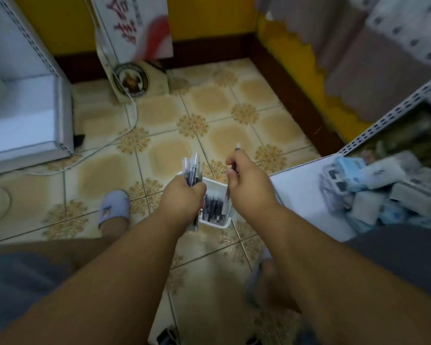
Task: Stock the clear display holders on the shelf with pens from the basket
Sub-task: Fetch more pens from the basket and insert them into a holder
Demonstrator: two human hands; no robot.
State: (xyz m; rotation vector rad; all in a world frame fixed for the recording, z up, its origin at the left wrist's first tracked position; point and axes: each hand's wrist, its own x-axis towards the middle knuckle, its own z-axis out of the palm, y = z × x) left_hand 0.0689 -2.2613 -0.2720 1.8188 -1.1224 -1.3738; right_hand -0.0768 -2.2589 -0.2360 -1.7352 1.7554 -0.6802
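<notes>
A white basket (215, 223) stands on the tiled floor between my feet, with several dark pens (213, 204) lying in it. My left hand (181, 195) grips a bunch of pens (190, 168) upright above the basket's left side. My right hand (246, 181) holds a single pen (237, 151) with its white tip pointing up, just right of the basket. No clear display holders are in view.
A white shelf (306, 195) at the right carries a heap of blue and white packaged goods (373, 188). Another white shelf unit (28, 113) stands at the left. A paper bag (132, 48) leans on the yellow wall. A white cable (132, 113) runs across the floor.
</notes>
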